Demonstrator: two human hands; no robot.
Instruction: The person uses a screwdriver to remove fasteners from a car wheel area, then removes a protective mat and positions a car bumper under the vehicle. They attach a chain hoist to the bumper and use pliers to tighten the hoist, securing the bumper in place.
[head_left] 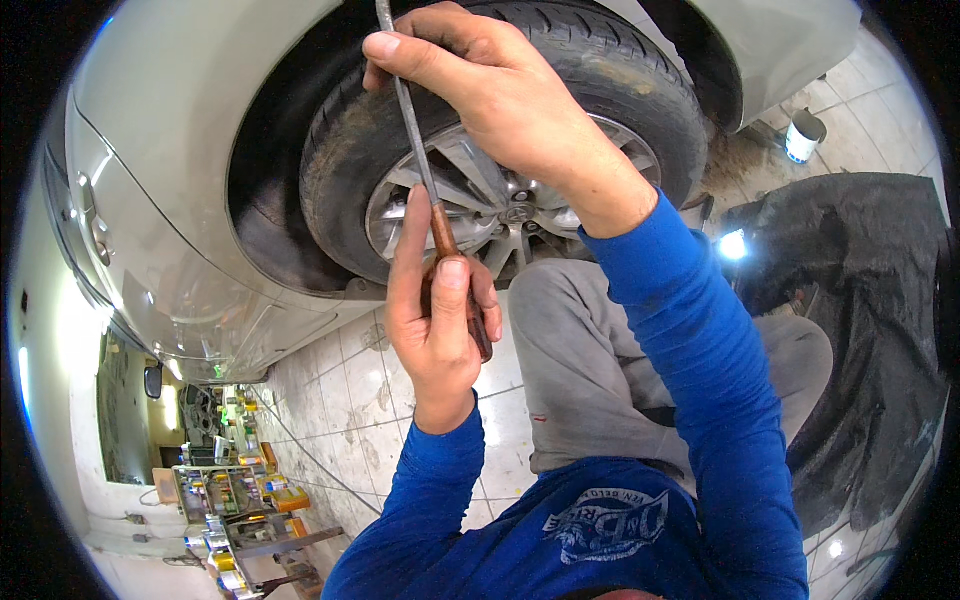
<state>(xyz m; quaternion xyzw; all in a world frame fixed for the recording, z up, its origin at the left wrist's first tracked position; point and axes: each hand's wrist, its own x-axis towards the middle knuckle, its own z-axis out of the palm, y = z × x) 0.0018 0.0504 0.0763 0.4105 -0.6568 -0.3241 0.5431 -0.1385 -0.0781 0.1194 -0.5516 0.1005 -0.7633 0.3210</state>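
In front of the car wheel [515, 215] I hold a long-shafted tool [414, 135] with a thin grey metal shaft and a brown handle; whether it is a file or a screwdriver I cannot tell. My left hand [437, 320] is wrapped round the handle, its index finger stretched along the base of the shaft. Higher up, my right hand [490, 85] pinches the shaft between thumb and fingers, near the tyre [335, 165]. The shaft's tip runs out of the picture at the top.
The pale car body [180, 180] curves round the wheel arch at left. A dark cloth [850, 330] lies on the tiled floor at right, with a bright lamp [733, 245] by it. Farther off stands a small bucket [803, 137]. Shelves of supplies [235, 500] stand at lower left.
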